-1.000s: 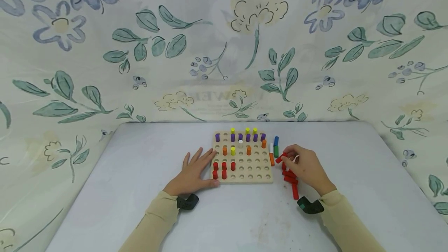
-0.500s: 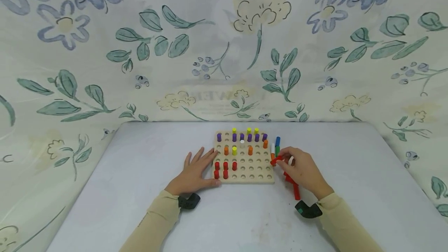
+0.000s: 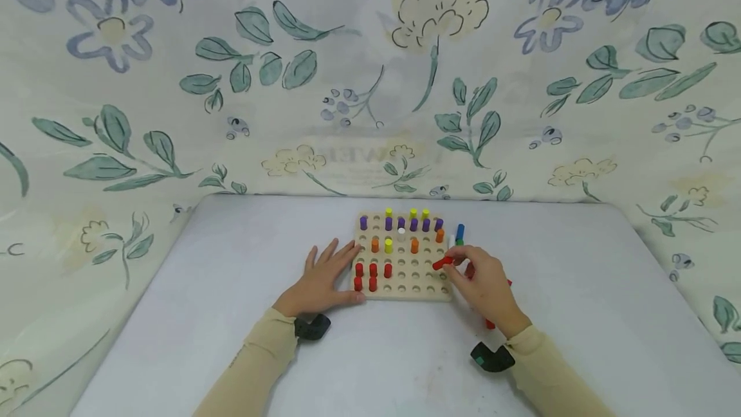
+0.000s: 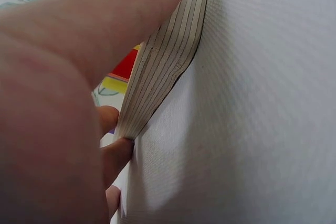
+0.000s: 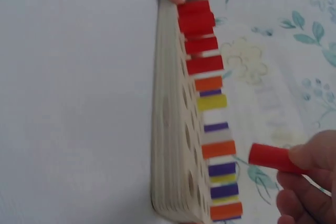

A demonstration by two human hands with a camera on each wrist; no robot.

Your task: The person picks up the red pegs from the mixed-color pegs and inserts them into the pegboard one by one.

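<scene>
A square wooden pegboard (image 3: 405, 297) lies on the white table, with purple, yellow, orange and white pegs upright toward its back. Several red pegs (image 3: 373, 270) stand in its front left holes. My left hand (image 3: 318, 285) rests at the board's left side, fingers spread; in the left wrist view its thumb (image 4: 121, 14) lies over a corner and the fingertips touch the layered side. My right hand (image 3: 482, 282) pinches a red peg (image 3: 442, 263) between thumb and fingers, tilted above the board's right edge. In the right wrist view, this peg (image 5: 273, 157) is apart from the standing ones.
Right of the board lie a blue peg (image 3: 460, 232), a green peg (image 3: 460, 242) and a white peg (image 3: 451, 241). Loose red pegs (image 3: 490, 324) are mostly hidden under my right hand. A flower-printed cloth (image 3: 370, 82) hangs behind the table.
My right hand has moved left with the red peg, from the loose pegs to over the board's right edge. My left hand stays at the board's left side.
</scene>
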